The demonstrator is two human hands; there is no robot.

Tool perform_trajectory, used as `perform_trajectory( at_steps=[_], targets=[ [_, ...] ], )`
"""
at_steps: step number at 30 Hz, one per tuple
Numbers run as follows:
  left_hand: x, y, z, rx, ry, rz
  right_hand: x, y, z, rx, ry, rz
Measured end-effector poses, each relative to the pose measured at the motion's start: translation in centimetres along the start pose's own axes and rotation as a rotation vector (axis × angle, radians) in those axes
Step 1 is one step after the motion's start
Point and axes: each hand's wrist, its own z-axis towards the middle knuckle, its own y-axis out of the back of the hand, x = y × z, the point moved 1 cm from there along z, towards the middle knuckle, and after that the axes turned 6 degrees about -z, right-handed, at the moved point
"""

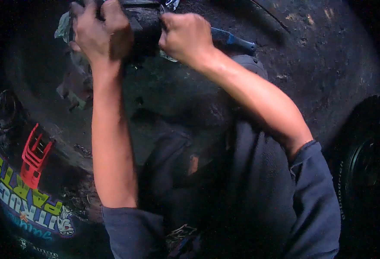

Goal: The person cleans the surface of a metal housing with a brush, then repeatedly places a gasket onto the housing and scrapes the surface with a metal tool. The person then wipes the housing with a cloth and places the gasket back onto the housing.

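Dark, stained ground (324,56) spreads out in dim light, a tyre (362,172) at the right, a surface lettered PARTS (32,194) at the near left. At the far edge, the person's left hand (103,34) and right hand (188,36) curl on either side of a dark object (148,17); I cannot tell whether either grip grasps anything. Just right of the right hand lies a blue handle (239,42).
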Motion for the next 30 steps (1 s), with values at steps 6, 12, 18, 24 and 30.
perform_trajectory(
  at_steps=[6, 12, 18, 24, 30],
  targets=[
    [-2.4, 1.6, 0.7, 0.115, 0.32, -0.056, 0.4, 0.9, 1.4, 0.036, -0.119, 0.091],
    [-3.0, 1.3, 0.4, 0.053, 0.367, -0.119, -0.1, 1.1, 2.8, -0.009, -0.142, 0.136],
    [-2.2, 0.9, 0.3, 0.031, 0.299, -0.099, 1.4, 2.3, 3.0, 0.103, -0.134, 0.098],
    [-2.7, 1.7, 0.6, 0.084, 0.363, -0.168, 0.2, 4.0, 4.9, 0.136, -0.106, 0.126],
    [1.0, -0.8, -0.7, -0.033, -0.087, -0.02, 3.3, 7.4, 4.3, 0.097, 0.129, -0.018]
  ],
)
